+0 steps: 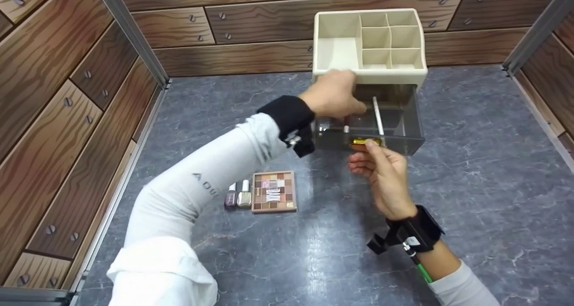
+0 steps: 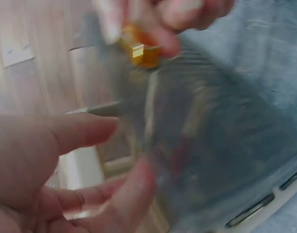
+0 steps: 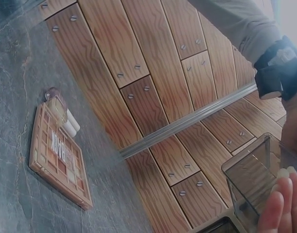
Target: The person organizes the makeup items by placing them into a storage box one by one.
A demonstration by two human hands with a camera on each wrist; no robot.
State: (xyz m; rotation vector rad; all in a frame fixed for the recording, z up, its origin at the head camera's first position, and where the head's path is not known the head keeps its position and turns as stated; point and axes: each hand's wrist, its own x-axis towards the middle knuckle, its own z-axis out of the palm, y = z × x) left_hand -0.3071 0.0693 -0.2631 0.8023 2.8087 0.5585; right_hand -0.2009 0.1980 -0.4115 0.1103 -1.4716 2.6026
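My left hand reaches over the drawer, a smoky see-through one pulled out from the cream organizer. In the left wrist view its thumb and fingers are apart, with nothing showing between them. At the drawer's front, my right hand pinches a small shiny gold piece, thumb on top and fingers beneath. In the left wrist view that gold piece looks faceted; I cannot tell whether it is part of the drawer. A thin white strip runs front to back inside the drawer.
A square eyeshadow palette lies on the dark marbled table left of the drawer. Beside it stand two nail polish bottles, one purple and one pale. Several compartments divide the organizer's top. Wood-patterned walls enclose the table.
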